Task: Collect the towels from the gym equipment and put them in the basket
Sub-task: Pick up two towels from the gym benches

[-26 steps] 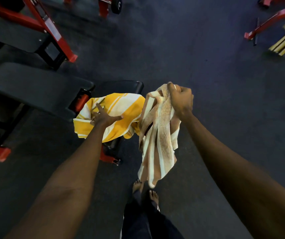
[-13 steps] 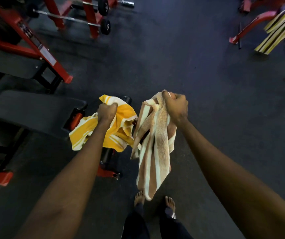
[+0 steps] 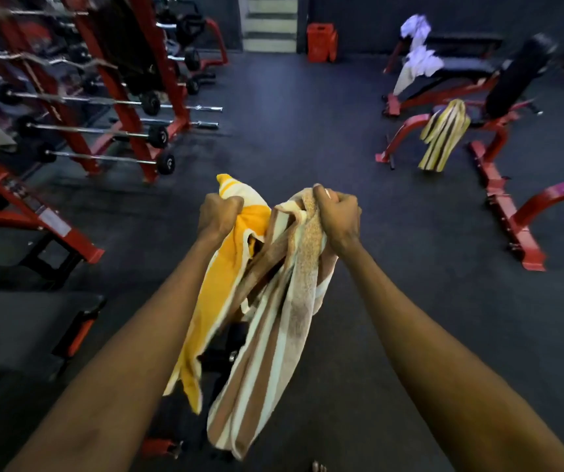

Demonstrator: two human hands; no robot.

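My left hand is closed on a yellow and white striped towel, which hangs down in front of me. Beside it my right hand grips a brown and cream striped towel that dangles lower. The two towels touch in the middle. Far right, an olive and yellow striped towel hangs off a red bench frame. A white towel is draped on a bench behind it. An orange crate-like basket stands by the steps at the back.
Red barbell racks with loaded bars line the left side. A black padded bench sits at my lower left. Red benches stand at the right. Dark rubber floor runs between them toward the steps.
My left hand went from flat on the yellow towel to gripping it and lifting it off the bench. Both hands rose, and my view tilted up toward the room.
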